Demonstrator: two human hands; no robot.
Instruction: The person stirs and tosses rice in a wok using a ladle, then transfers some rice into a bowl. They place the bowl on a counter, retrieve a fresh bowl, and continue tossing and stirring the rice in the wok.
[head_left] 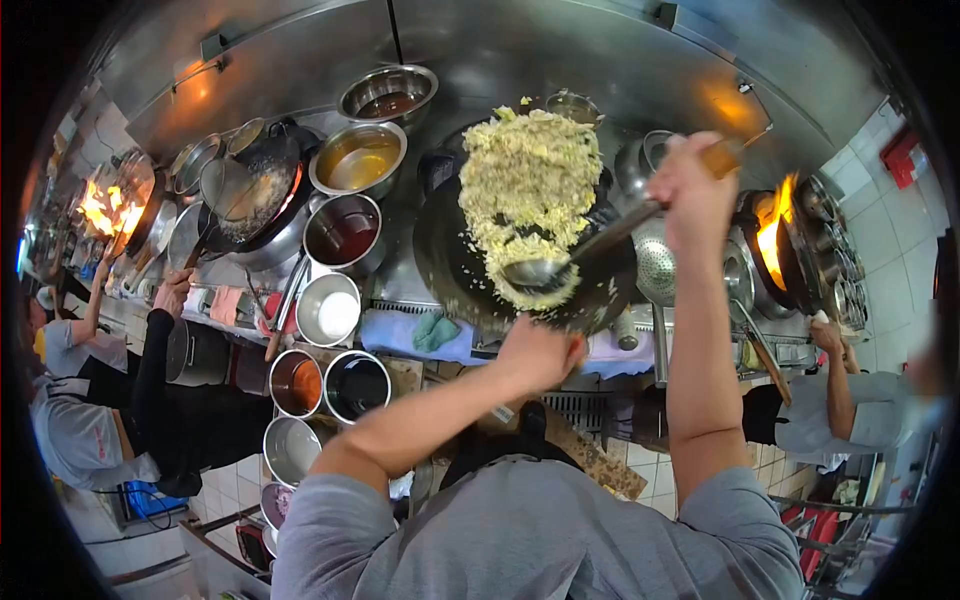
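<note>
Fried rice (530,170) with yellow egg bits rises in a thick mass over a large black wok (445,255), some of it past the far rim. My left hand (540,350), blurred, is closed at the wok's near edge; its fingertips are partly hidden. In my right hand (692,185) is the handle of a ladle (610,235), with its wooden end sticking out above the fist. The ladle's metal bowl dips into the lower part of the rice. A green cloth (435,331) lies just left of the wok on a bluish towel (385,332).
Metal bowls of sauce (343,230) and oil (360,162) line the left side, with several pots nearer me. A perforated strainer (655,265) lies right of the wok. Co-workers (100,420) (850,400) stand at woks on both sides; flames (775,235) rise at the right.
</note>
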